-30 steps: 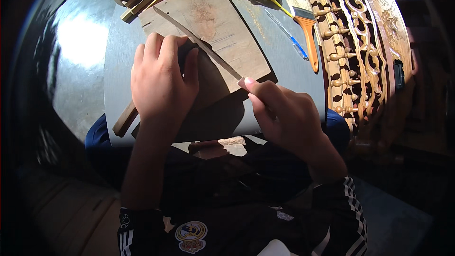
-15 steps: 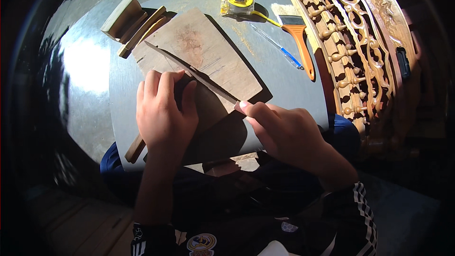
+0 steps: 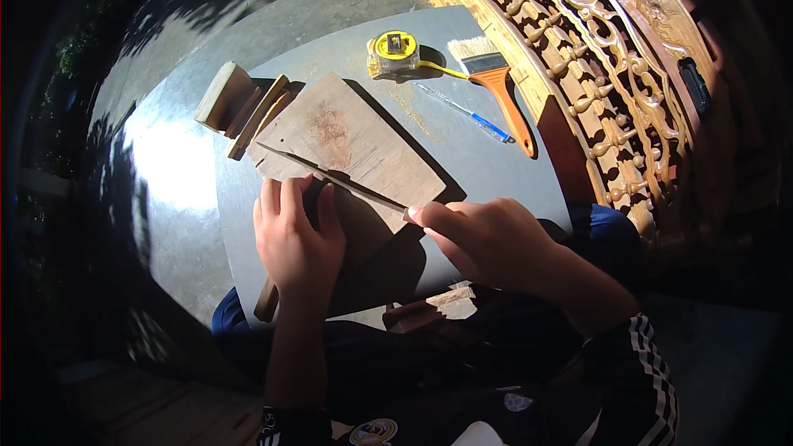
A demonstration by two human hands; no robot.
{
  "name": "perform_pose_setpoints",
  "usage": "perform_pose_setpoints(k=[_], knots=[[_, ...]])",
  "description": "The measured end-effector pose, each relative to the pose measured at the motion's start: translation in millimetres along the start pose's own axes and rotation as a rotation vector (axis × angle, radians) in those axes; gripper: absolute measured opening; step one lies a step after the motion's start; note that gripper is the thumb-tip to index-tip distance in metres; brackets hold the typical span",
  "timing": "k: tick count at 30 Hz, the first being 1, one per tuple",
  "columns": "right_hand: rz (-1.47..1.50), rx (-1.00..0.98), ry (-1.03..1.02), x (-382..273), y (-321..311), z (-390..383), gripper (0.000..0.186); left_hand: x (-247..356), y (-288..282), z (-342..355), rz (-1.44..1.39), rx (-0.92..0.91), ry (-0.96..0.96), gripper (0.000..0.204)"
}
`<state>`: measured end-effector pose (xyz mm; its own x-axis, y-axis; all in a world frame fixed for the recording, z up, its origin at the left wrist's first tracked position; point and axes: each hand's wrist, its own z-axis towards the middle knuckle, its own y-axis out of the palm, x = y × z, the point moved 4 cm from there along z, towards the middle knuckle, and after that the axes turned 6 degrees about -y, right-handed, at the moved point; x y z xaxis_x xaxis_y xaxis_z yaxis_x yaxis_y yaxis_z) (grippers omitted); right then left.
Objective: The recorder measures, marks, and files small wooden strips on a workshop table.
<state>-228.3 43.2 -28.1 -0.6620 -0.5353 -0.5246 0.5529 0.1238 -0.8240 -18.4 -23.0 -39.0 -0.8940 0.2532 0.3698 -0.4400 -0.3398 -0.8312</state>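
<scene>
My right hand (image 3: 487, 235) is closed on the near end of a long, thin, tapered file (image 3: 355, 187), thumb on top. Its narrow tip reaches left across a flat wooden board (image 3: 376, 144) marked with a reddish-brown stain and pencil lines. Beside the file my left hand (image 3: 297, 235) curls down on the board's near left part, its fingertips close to the file's edge. From under the left wrist sticks the end of a brown wooden piece (image 3: 266, 301); the hand and shadow hide most of it.
On the grey tabletop (image 3: 256, 223) lie a yellow tape measure (image 3: 395, 48), an orange-handled paintbrush (image 3: 500, 87) and a blue pen (image 3: 487, 125). Wooden blocks (image 3: 227, 99) stand beyond the board's left corner. Carved wooden furniture (image 3: 578, 74) borders the table's right side.
The whole view has shifted, so the table and its things appear lower. Both hands keep their places at the board, and the file lies at nearly the same slant.
</scene>
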Motion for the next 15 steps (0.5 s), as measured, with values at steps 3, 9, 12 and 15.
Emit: perform_pose_setpoints(k=[3,9,12,15], knots=[[-0.021,-0.044,-0.003,-7.2,-17.0,-13.0,0.025,-0.3,-3.7,-0.8,0.037,0.020,-0.041,0.019],[0.088,0.071,0.001,12.0,4.5,-2.8,0.026,8.7,0.1,1.1,-0.006,-0.017,0.024,0.021],[0.029,0.074,-0.015,5.8,15.1,17.8,0.033,8.7,1.3,0.5,-0.016,0.003,-0.012,0.021],[0.031,0.053,-0.041,7.7,5.8,14.0,0.032,7.6,-2.8,-4.3,0.005,0.069,0.013,0.018]])
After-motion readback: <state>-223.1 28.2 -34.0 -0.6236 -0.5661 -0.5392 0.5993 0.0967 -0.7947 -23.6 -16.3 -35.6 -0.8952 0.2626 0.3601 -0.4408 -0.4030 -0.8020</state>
